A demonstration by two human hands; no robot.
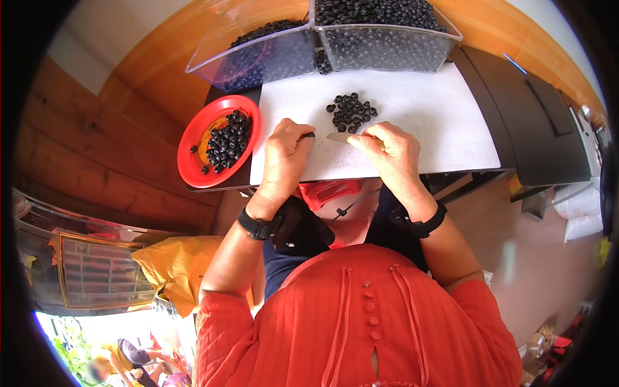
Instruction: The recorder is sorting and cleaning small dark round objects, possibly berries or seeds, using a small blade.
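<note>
Close to the front of the white work surface [445,122], my left hand [287,155] pinches one small black ring-like part [307,135], mostly covered by the fingertips. My right hand [390,151] grips a small knife [338,137], its short blade pointing left at that part, with a gap between them. Its handle is hidden in my fingers. Just beyond my hands lies a loose pile of black ring-like parts [351,113]. To the left, a red plate [187,151] with an orange patch in its middle carries more of the same parts.
Two clear plastic bins [387,48] full of black parts stand along the back, a few pieces between them. A dark side table [548,142] adjoins on the right. Below the table's front edge is a red object [329,192]. A yellow bag [180,264] lies at lower left; another person sits beyond.
</note>
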